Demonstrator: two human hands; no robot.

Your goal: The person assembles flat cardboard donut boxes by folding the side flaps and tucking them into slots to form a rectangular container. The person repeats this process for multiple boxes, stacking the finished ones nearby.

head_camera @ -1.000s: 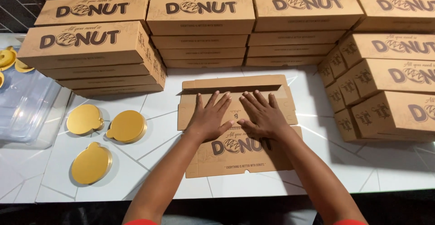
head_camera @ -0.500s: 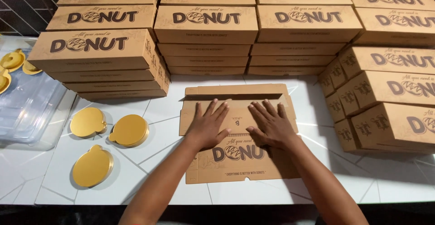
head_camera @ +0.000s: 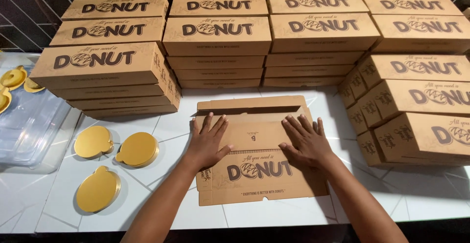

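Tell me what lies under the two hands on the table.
Both the left hand and the right hand press flat on an unfolded brown cardboard box blank lying on the white tiled table. The card beneath the palms is covered.

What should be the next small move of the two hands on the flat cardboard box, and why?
Probably slide both palms outward along the fold to press the crease, then lift the far flap. The left hand and right hand lie flat on the unfolded box blank, whose far flap is only partly raised, while the stacked boxes behind are fully assembled.
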